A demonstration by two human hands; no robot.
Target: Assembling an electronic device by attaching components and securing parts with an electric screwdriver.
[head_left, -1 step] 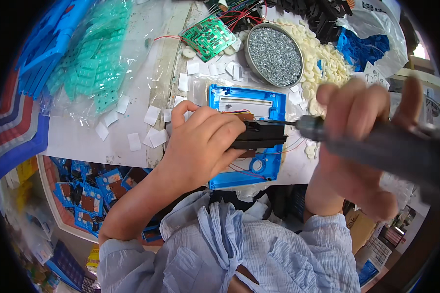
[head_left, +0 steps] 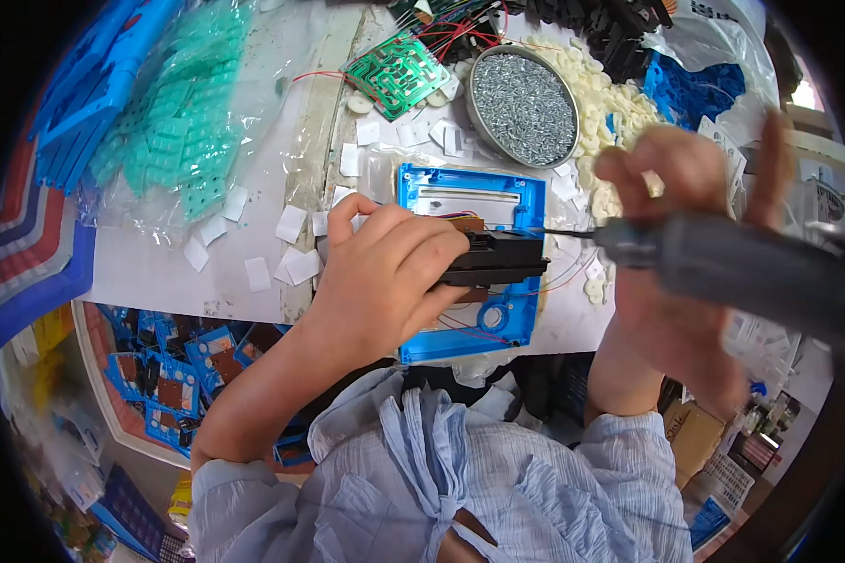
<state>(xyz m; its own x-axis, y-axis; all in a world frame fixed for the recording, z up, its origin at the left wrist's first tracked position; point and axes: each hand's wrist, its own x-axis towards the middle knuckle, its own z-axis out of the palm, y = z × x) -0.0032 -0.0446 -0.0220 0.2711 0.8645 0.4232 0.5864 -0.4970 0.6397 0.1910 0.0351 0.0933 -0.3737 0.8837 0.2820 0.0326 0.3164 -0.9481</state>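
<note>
In the middle of the table lies a blue plastic casing (head_left: 533, 199) with coloured wires and a brown board inside. My left hand (head_left: 371, 277) is closed on a black plastic block (head_left: 502, 258), holding it against the casing. A dark power screwdriver (head_left: 742, 267), smeared by motion, is in my right hand (head_left: 685, 178); some of its fingers stick out away from the tool. Its thin bit points left, with the tip over the black block's upper right edge. Whether the tip touches a screw is too small to tell.
A round metal bowl of screws (head_left: 523, 105) stands behind the casing, beside cream plastic discs (head_left: 620, 98). A green circuit board (head_left: 397, 75) lies to its left. Green parts in clear plastic (head_left: 183, 122) and white paper squares (head_left: 291, 222) are further left. Below sits a bin of blue assemblies (head_left: 174, 385).
My right hand and the screwdriver have shifted slightly right, and more of the bit shows. The left hand, black block and casing stay nearly the same.
</note>
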